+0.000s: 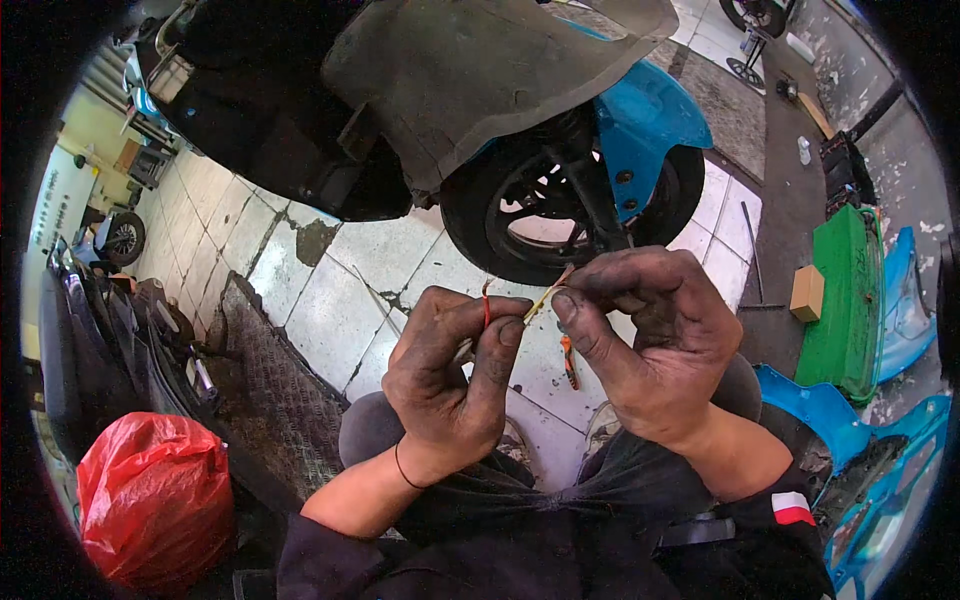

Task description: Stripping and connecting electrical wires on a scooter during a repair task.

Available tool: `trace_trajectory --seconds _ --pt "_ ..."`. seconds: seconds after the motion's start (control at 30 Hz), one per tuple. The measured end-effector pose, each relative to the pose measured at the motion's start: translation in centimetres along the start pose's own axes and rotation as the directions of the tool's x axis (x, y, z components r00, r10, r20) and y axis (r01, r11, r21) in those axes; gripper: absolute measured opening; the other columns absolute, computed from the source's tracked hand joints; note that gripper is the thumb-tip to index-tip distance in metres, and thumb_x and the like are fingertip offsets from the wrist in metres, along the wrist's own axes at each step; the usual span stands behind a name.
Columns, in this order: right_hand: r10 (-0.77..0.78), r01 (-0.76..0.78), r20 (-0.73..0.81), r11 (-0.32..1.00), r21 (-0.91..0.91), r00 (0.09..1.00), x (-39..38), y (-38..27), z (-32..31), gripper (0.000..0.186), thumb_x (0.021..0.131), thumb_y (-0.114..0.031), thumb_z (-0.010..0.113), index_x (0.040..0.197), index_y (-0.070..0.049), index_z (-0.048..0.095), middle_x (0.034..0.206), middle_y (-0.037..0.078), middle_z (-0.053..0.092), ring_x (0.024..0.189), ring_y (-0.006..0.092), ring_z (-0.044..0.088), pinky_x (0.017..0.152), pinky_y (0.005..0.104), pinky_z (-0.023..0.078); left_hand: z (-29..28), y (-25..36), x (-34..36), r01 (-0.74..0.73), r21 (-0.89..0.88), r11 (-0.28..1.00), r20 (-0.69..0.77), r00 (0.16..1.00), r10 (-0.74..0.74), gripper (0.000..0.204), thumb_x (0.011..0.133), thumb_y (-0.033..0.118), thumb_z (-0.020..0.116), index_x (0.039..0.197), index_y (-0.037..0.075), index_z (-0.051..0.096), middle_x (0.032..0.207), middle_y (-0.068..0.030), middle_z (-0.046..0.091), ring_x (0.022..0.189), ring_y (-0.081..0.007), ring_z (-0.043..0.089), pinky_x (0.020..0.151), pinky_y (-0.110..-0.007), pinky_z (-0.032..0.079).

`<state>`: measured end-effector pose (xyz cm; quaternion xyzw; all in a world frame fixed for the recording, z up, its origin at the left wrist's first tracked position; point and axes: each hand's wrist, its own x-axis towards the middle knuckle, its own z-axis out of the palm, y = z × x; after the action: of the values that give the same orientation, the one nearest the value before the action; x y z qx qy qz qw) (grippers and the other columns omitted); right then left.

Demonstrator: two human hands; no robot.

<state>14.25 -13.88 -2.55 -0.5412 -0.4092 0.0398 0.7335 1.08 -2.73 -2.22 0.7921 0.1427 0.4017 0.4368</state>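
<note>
My left hand [450,365] and my right hand [660,340], both smudged with dark grime, meet over my knees in a pinch. Between their fingertips runs a thin yellow wire [541,303], its upper end frayed near my right thumb and forefinger. A thin red wire [486,305] crosses my left forefinger and sticks up above it. Below the hands, an orange-handled tool [568,362] lies on the tiles; its kind is unclear. Just ahead stands a scooter's front wheel [500,230] under a blue fender [655,130].
A red plastic bag [155,500] covers something at the lower left, near dark body panels [120,340]. To the right are a green crate [840,310], a small cardboard box [807,293] and blue fairing pieces [815,410]. A grey mat [500,70] drapes over the scooter.
</note>
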Motion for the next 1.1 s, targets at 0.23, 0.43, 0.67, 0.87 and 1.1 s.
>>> trace_trajectory --seconds 0.23,0.43,0.67,0.87,1.1 --pt "-0.313 0.339 0.130 0.885 -0.320 0.941 0.8 -0.3 -0.2 0.022 0.071 0.003 0.079 0.090 -0.003 0.071 0.084 0.011 0.070 0.076 0.0206 0.070 0.064 0.0300 0.055 0.0 0.1 -0.2 -0.082 0.095 0.992 -0.053 0.995 0.087 0.010 0.088 -0.005 0.067 0.098 -0.003 0.069 0.086 -0.0097 0.065 0.073 -0.0140 0.055 0.058 -0.024 0.046" --pt "-0.229 0.257 0.123 0.918 -0.302 0.966 0.9 -0.2 -0.2 0.021 0.071 0.002 0.078 0.090 -0.002 0.071 0.084 0.010 0.070 0.076 0.0224 0.069 0.067 0.0314 0.055 -0.1 -0.2 -0.1 -0.158 0.097 0.983 -0.026 0.987 0.161 0.010 0.088 -0.005 0.067 0.097 -0.001 0.069 0.085 -0.0097 0.065 0.072 -0.0135 0.055 0.059 -0.023 0.045" --pt "-0.200 0.249 0.171 0.905 -0.345 0.965 1.2 -0.3 -0.4 0.016 0.073 0.001 0.076 0.088 -0.001 0.068 0.084 0.010 0.069 0.077 0.0240 0.068 0.068 0.0326 0.054 0.3 -1.0 -0.3 -0.026 -0.096 0.995 0.041 0.999 0.031 0.015 0.086 -0.001 0.072 0.101 -0.002 0.069 0.083 -0.0097 0.064 0.073 -0.0113 0.058 0.059 -0.023 0.044" --pt "-0.125 0.218 0.240 0.883 -0.415 0.963 1.5 -0.4 -0.7 0.014 0.075 0.000 0.072 0.086 -0.001 0.063 0.081 0.011 0.063 0.074 0.0274 0.064 0.066 0.0356 0.051 -0.2 -0.7 0.2 0.021 -0.090 0.996 0.124 0.992 -0.010 0.017 0.086 0.002 0.073 0.102 -0.003 0.070 0.081 -0.0084 0.065 0.071 -0.0121 0.057 0.059 -0.025 0.043" --pt "0.018 0.086 0.298 0.939 -0.333 0.954 2.0 -1.2 -1.6 0.014 0.084 -0.008 0.071 0.089 0.000 0.060 0.079 0.008 0.061 0.068 0.0197 0.061 0.065 0.0312 0.050 -0.2 -0.6 0.0 0.117 -0.076 0.990 0.107 0.988 -0.108 0.012 0.092 0.004 0.067 0.100 -0.003 0.069 0.082 -0.0065 0.061 0.072 -0.0113 0.055 0.061 -0.025 0.042"
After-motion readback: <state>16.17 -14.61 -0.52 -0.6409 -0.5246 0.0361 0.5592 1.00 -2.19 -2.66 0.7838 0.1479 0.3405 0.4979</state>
